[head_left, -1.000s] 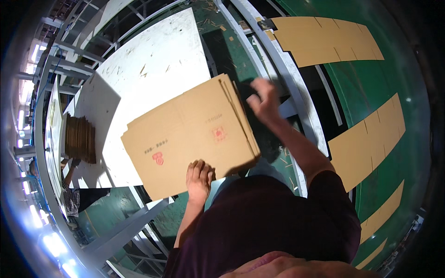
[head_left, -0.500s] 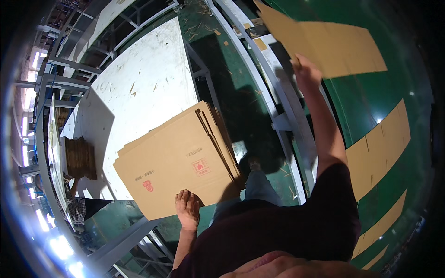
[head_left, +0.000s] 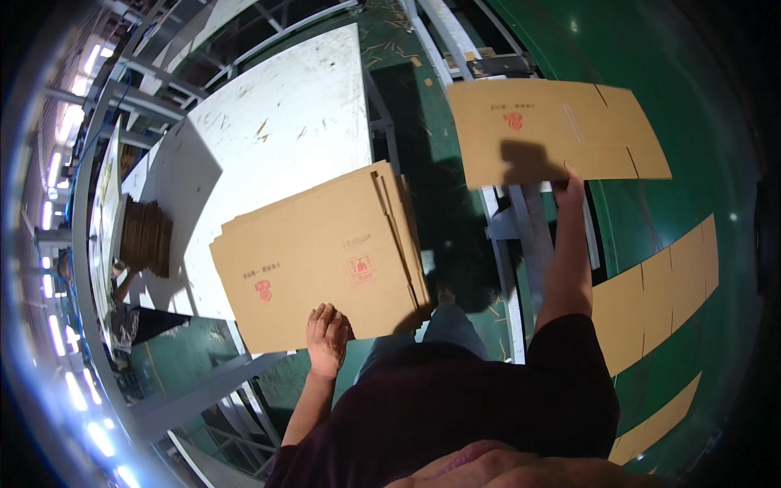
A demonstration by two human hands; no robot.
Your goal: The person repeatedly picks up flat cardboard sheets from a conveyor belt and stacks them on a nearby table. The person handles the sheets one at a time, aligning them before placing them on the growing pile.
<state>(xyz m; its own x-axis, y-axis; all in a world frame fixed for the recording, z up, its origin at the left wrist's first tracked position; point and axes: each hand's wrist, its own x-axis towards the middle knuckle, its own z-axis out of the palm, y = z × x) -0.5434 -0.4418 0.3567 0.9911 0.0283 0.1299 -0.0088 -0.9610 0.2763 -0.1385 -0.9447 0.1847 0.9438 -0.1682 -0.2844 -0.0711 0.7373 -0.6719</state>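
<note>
A stack of flat brown cardboard box blanks (head_left: 325, 252) lies on the near end of a white worktable (head_left: 277, 122), overhanging its edge. My left hand (head_left: 327, 335) rests flat on the stack's near edge, fingers spread. My right hand (head_left: 572, 180) is stretched out to the right and grips the near edge of a single flat cardboard blank (head_left: 553, 130), holding it above the green conveyor belt (head_left: 675, 89).
More flat cardboard blanks (head_left: 651, 285) lie on the green belt at the right. A metal frame rail (head_left: 521, 236) runs between table and belt. A pile of brown sheets (head_left: 146, 236) stands at the table's left side. The floor below is green.
My right hand has left the stack, swung right with one cardboard blank and carried it out over the belt. The left hand has stayed on the stack's near edge.
</note>
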